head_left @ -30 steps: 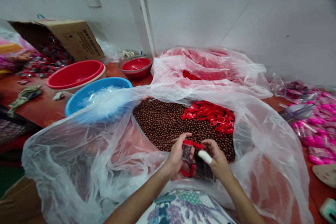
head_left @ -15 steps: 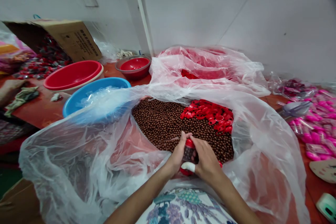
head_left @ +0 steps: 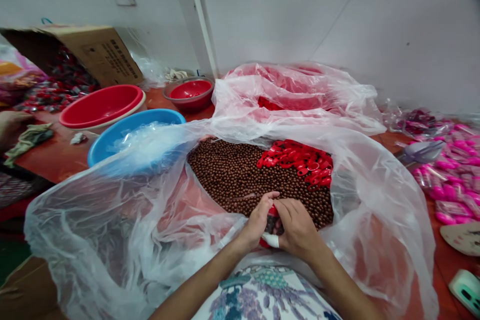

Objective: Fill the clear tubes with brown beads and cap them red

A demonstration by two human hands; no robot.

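Between my two hands is a small clear container with red ends and dark balls inside. My left hand is closed round its left side, fingertips over the red top. My right hand grips it from the right, its fingers bent over the top. A white wrap covers my right thumb, which lies across the container's lower part. Just beyond my hands lies a heap of shiny brown balls in an opened clear plastic bag. Red plastic pieces are piled on the balls at the far right.
To the left stand a blue basin, a red basin and a cardboard box. Another plastic bag lies against the wall. Pink packages are heaped at right. Someone else's hand is at the far left.
My fingers have shifted over the container's red top, which is now more covered. The container sits slightly lower between my hands. The whole view has shifted a little.
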